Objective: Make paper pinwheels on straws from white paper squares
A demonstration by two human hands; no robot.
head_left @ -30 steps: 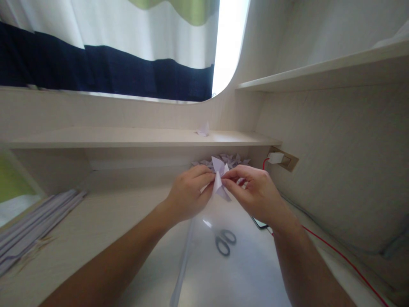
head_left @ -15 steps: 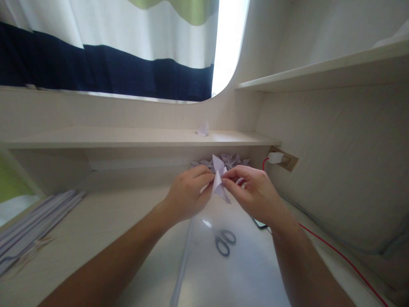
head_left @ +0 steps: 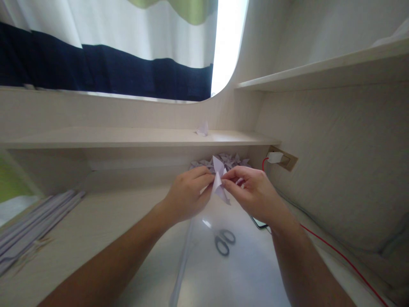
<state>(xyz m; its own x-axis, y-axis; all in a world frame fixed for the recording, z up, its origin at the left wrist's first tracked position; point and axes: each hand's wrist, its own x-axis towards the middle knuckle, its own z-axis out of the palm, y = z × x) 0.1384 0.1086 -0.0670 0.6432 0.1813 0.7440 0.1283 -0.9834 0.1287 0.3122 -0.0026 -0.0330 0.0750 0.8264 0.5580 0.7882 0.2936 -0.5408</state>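
A folded piece of pale lilac paper (head_left: 217, 181), with pointed flaps at top and bottom, is held in the air over the desk. My left hand (head_left: 191, 192) pinches its left side, thumb below and fingers above. From the right, my right hand (head_left: 251, 187) grips it between thumb and index finger. Both hands are closed on the paper, and fingertips hide part of its middle. Behind it lies a pile of similar folded paper pieces (head_left: 234, 161). One more folded paper piece (head_left: 202, 128) stands on the shelf above.
Scissors (head_left: 224, 241) lie on the desk (head_left: 128, 187) below my hands, near a long pale strip (head_left: 181, 268). Stacked paper strips (head_left: 38, 226) are at left. A phone (head_left: 259, 222) sits partly under my right wrist. A red cable (head_left: 338, 251) runs from a white charger (head_left: 275, 157).
Almost nothing differs. The folded paper and both hands stay in the same grip, and the view has shifted very slightly.
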